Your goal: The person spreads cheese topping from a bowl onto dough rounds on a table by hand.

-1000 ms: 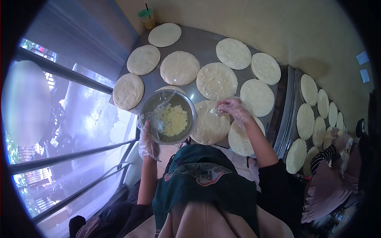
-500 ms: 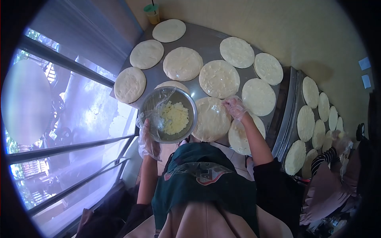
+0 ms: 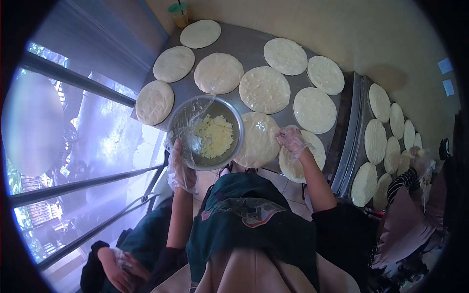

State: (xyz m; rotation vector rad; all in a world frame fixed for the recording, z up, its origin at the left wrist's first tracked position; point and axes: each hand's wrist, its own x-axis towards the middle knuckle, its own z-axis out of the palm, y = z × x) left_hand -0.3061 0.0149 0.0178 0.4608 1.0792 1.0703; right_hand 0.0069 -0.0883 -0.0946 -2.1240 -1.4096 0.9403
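Observation:
My left hand (image 3: 181,166), in a clear plastic glove, grips the left rim of a metal bowl (image 3: 238,134). Pale yellow crumbled or grated cheese (image 3: 215,137) lies inside it, and clear plastic film (image 3: 188,128) drapes over the bowl's left side. My right hand (image 3: 291,139), also gloved, is over the gap between two flat dough rounds, one to its left (image 3: 257,141) and one partly beneath it (image 3: 308,163). Its fingers are drawn together, pointing left; whatever is between them is hidden.
More dough rounds (image 3: 265,90) cover the metal table (image 3: 234,39). A lidded cup with a straw (image 3: 179,15) stands at the back corner. Another metal surface with rounds (image 3: 375,141) is at right, beside a co-worker's gloved hand (image 3: 421,161). Another person's hands (image 3: 124,271) show lower left.
My right hand has moved a little right and nearer to me over the rounds. The bowl now hides the round behind it. Another person's hands have come into view at lower left.

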